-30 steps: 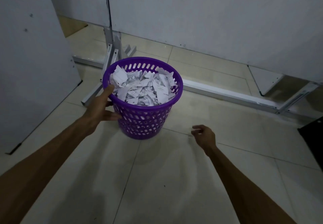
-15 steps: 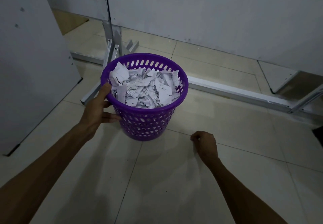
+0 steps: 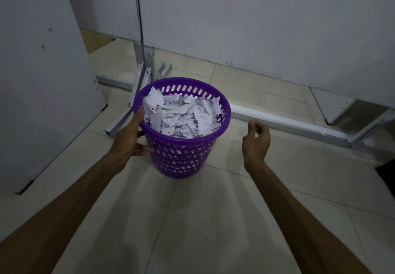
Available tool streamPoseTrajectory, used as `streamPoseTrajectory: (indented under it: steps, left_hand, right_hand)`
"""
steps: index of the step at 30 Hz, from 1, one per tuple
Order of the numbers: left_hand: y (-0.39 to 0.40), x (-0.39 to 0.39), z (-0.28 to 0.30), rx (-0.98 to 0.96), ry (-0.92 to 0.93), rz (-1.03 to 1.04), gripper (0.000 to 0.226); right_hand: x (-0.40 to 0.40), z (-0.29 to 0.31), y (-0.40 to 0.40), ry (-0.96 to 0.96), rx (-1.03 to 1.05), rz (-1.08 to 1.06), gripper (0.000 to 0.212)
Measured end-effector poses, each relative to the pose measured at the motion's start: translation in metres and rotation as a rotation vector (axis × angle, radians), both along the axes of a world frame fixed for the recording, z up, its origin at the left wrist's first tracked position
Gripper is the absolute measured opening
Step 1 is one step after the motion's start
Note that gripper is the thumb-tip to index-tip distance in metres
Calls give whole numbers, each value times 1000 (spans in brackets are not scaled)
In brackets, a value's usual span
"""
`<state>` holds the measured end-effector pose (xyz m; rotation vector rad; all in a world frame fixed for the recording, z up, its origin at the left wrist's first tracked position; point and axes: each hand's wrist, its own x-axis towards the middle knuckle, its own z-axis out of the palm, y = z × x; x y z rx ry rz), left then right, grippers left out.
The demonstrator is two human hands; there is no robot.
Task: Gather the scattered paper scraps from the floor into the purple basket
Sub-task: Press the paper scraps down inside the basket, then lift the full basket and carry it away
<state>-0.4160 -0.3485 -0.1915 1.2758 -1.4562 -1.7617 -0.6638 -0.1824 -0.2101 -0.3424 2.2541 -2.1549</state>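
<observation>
The purple basket (image 3: 181,156) stands on the tiled floor, filled almost to the rim with white paper scraps (image 3: 181,115). My left hand (image 3: 130,137) grips its left side, thumb at the rim and fingers against the slotted wall. My right hand (image 3: 256,139) hovers above the floor to the right of the basket, apart from it. Its fingers are curled with the tips pinched together on what looks like a small pale scrap (image 3: 254,122). No loose scraps show on the floor around the basket.
Grey partition panels (image 3: 256,28) stand behind and to the left (image 3: 38,81). Their metal feet (image 3: 119,122) and a long white floor bar (image 3: 299,124) lie close behind the basket. Something dark (image 3: 386,171) sits at the right edge.
My right hand has lifted off the floor and risen up and to the right, level with the basket's rim. My left hand keeps its hold on the basket.
</observation>
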Motion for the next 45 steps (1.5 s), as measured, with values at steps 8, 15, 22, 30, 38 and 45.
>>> streamPoseTrajectory:
  steps: [8, 15, 22, 30, 38, 45]
  left_hand:
    - [4, 8, 16, -27, -68, -20, 68]
    - [-5, 10, 30, -144, -9, 107, 70]
    - [-19, -1, 37, -115, 96, 123, 59]
    - [-29, -11, 45, -35, 24, 126, 47]
    - [-38, -19, 94, 58, -20, 76, 46]
    - [-29, -32, 188, 84, -49, 69, 49]
  right_hand:
    - [31, 100, -64, 591, 428, 413, 13]
    - [27, 79, -63, 537, 587, 291, 31]
    - [14, 60, -55, -57, 467, 511, 64]
    - [29, 50, -63, -124, 251, 408, 62]
    - [28, 95, -67, -203, 257, 345, 58]
    - [26, 193, -51, -249, 242, 290, 63]
